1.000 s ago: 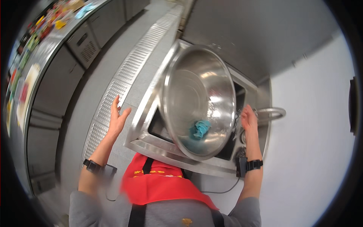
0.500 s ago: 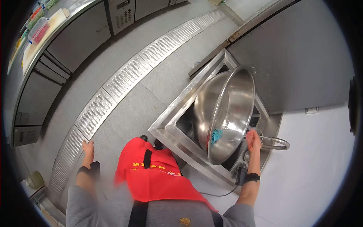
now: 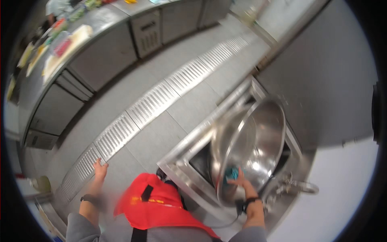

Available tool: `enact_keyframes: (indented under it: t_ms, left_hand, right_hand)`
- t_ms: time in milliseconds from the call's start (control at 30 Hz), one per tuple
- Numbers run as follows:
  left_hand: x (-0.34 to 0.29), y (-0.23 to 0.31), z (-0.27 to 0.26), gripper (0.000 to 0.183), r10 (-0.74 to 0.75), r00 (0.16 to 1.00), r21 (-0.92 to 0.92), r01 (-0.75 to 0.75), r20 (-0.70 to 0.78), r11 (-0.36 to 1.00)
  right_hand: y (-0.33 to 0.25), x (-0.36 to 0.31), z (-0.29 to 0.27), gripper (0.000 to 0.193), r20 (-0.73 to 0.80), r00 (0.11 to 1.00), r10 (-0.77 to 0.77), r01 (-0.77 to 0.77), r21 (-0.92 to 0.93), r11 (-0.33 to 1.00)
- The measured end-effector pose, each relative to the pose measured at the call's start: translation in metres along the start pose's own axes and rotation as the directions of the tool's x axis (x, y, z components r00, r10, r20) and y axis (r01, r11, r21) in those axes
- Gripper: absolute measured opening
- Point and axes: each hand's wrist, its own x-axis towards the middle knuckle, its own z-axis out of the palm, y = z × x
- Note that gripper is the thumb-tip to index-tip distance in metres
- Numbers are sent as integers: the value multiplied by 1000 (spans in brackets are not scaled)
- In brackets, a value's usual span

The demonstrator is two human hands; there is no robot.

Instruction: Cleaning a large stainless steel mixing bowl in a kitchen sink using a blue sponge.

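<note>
A large stainless steel bowl (image 3: pixel 264 139) rests tilted on its side in the metal sink (image 3: pixel 189 177), its mouth facing right. Low on the bowl's inner wall is a crumpled teal cloth (image 3: pixel 232 173). Inside the bowl, my right hand (image 3: pixel 242 180) reaches to the cloth's edge, thumb and fingers apart around it; blur hides how firmly they touch. My left hand (image 3: pixel 100 168) hangs in the air on the left, fingers apart and holding nothing, with the floor grating beyond it. A dark band circles each wrist.
A curved tap (image 3: pixel 304 186) stands at the sink's right side, and a cable runs near my right wrist. Slotted drain grates (image 3: pixel 151 103) cross the tiled floor. A steel counter (image 3: pixel 111 18) along the far left bears food tubs and boards; a person (image 3: pixel 60 8) stands behind it.
My right hand has moved from beside the tap into the bowl, up to the teal cloth. My left hand stays out at the left. The whole view has shifted.
</note>
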Motion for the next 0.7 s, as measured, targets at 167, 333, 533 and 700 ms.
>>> enact_keyframes:
  t_ms: [167, 333, 533, 700]
  left_hand:
    - [-25, 12, -10, 56, -27, 999, -60, 25, -40, 998]
    - [-10, 16, -3, 55, -28, 999, -80, 26, -24, 996]
    - [54, 26, -1, 53, 15, 999, -26, -14, 41, 1000]
    - [130, 37, -5, 55, 61, 990, -94, -50, 128, 994]
  right_hand:
    - [39, 37, 33, 101, 29, 991, -131, 132, -386, 913]
    - [-76, -59, -1, 55, 222, 970, -101, 129, -117, 985]
    - [-111, -111, 3, 34, 150, 985, 85, -169, 934, 315]
    - [-130, -116, -3, 26, -160, 984, -81, 175, 956, 235]
